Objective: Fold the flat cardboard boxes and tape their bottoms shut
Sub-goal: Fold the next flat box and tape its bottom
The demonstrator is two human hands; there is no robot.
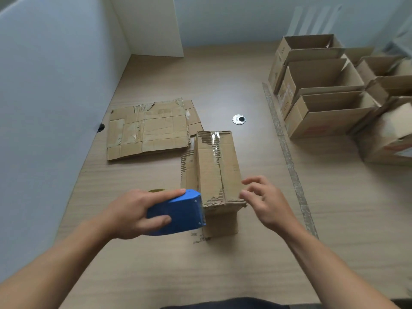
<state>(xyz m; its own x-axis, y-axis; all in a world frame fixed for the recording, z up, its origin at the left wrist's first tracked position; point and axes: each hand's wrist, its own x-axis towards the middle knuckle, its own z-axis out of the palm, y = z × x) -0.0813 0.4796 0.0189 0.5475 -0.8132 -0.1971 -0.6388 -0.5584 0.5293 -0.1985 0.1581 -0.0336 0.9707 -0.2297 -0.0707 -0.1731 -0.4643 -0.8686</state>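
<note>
Head view only.

Box (214, 168): mid-table (223, 268), just in front of the person, long axis running away from the camera. Flaps are folded shut on the upward face, with the seam down the middle. There's old clear tape at the far end of the seam and the cardboard is torn at both ends. One flap sticks out low on its left side.

Left hand (133, 214): wrapped round a blue tape dispenser (178, 216), index finger along the top, thumb on the near side, firm hold. The dispenser's toothed front sits against the near-left edge of the box's top face.

Right hand (265, 201): holds nothing, fingers loosely bent and spread. It's at the box's near-right corner, fingertips at the top edge. Can't tell if they actually touch; the hand is a bit blurred.

Flat boxes (151, 128): a stack lying on the table, beyond and left of the box, near the white partition (44, 108). Worn, with tape remnants.

Folded boxes (323, 85): a cluster, open side up, far right on the table, well apart from the box. They're packed against each other in rows, some with markings on the sides.

Other: a round cable grommet (238, 119) in the tabletop, between the flat stack and the folded cluster. A scuffed strip (287, 152) runs along the table just left of the folded boxes. Dark clothing (223, 303) shows at the bottom edge.
</note>
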